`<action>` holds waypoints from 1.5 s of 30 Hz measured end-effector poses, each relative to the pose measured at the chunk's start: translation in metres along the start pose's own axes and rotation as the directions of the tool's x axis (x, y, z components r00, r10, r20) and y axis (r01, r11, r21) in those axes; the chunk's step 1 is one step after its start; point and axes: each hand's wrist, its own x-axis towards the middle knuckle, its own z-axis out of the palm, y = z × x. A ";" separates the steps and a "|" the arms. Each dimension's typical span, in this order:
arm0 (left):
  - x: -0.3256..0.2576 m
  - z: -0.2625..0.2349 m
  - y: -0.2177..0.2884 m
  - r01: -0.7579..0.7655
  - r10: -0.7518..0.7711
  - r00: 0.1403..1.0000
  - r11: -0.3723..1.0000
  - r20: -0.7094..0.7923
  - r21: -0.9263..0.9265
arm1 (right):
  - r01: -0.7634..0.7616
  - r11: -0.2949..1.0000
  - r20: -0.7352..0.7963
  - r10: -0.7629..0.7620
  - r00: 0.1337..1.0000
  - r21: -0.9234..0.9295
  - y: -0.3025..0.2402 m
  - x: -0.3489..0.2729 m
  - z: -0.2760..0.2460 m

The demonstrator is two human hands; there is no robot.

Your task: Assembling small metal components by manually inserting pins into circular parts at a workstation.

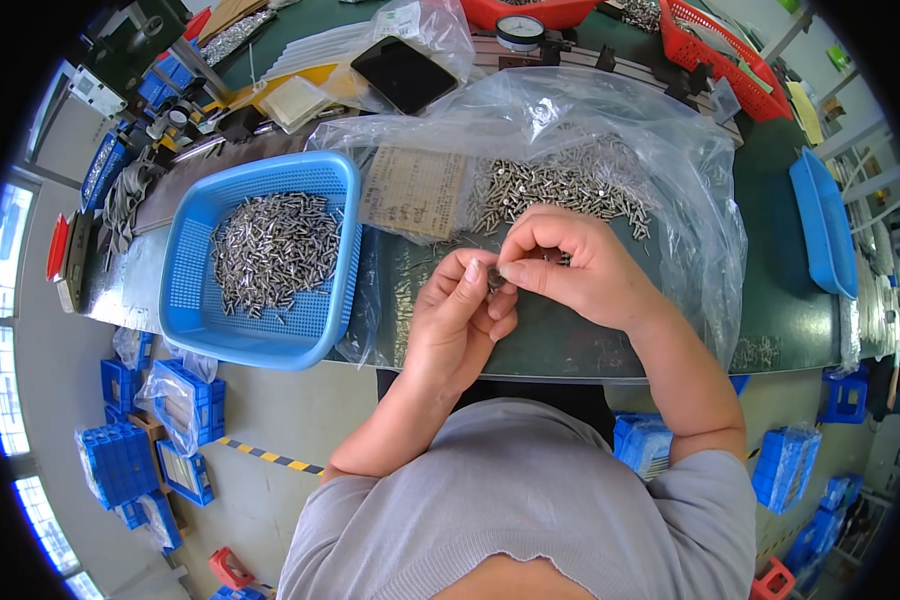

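Note:
Above the table's near edge, my left hand (pixel 457 312) is closed, with thumb and fingers pinching small metal pins. My right hand (pixel 575 268) meets it, its thumb and forefinger pinched together at the left fingertips. Dark pin ends show beneath the right fingers; how many there are is hidden. Just beyond my hands a heap of shiny metal pins (pixel 550 190) lies on a clear plastic bag (pixel 685 200). To the left, a blue perforated basket (pixel 342 290) holds a large pile of similar pins (pixel 275 250).
A brown card (pixel 415 190) with handwriting lies beside the heap. Farther back are a black phone (pixel 404 75), a round dial gauge (pixel 520 32) and a red basket (pixel 725 60). A blue tray (pixel 823 225) sits at the right edge. Blue crates (pixel 120 465) stand on the floor.

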 end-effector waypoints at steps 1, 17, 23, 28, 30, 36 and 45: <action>0.000 -0.001 0.000 0.001 -0.001 1.000 1.000 0.008 -0.009 | 0.030 0.999 0.001 -0.030 1.000 -0.036 0.003 0.000 0.001; 0.000 0.002 -0.001 0.055 -0.055 0.998 0.998 0.000 0.038 | 0.311 0.890 -0.028 -0.340 0.940 -0.334 0.005 0.003 0.001; 0.000 -0.001 -0.002 -0.065 0.066 0.998 0.997 -0.009 0.033 | 0.312 0.933 0.064 -0.305 0.950 -0.178 0.007 0.002 -0.010; 0.001 -0.001 -0.001 -0.070 0.070 0.997 0.998 0.017 0.001 | 0.108 0.870 -0.139 -0.197 0.971 -0.481 0.013 0.003 -0.022; 0.001 -0.002 -0.001 -0.073 0.073 0.997 0.997 0.023 -0.002 | 0.130 0.741 -0.060 -0.223 0.973 -0.658 0.019 0.003 -0.024; 0.001 -0.002 -0.001 -0.054 0.055 0.998 0.998 0.035 -0.017 | 0.213 0.640 0.062 -0.250 0.966 -0.738 0.023 0.003 -0.018; 0.001 -0.003 -0.001 -0.062 0.062 0.996 0.998 0.068 0.010 | 0.217 0.632 0.080 -0.238 0.968 -0.744 0.025 0.004 -0.018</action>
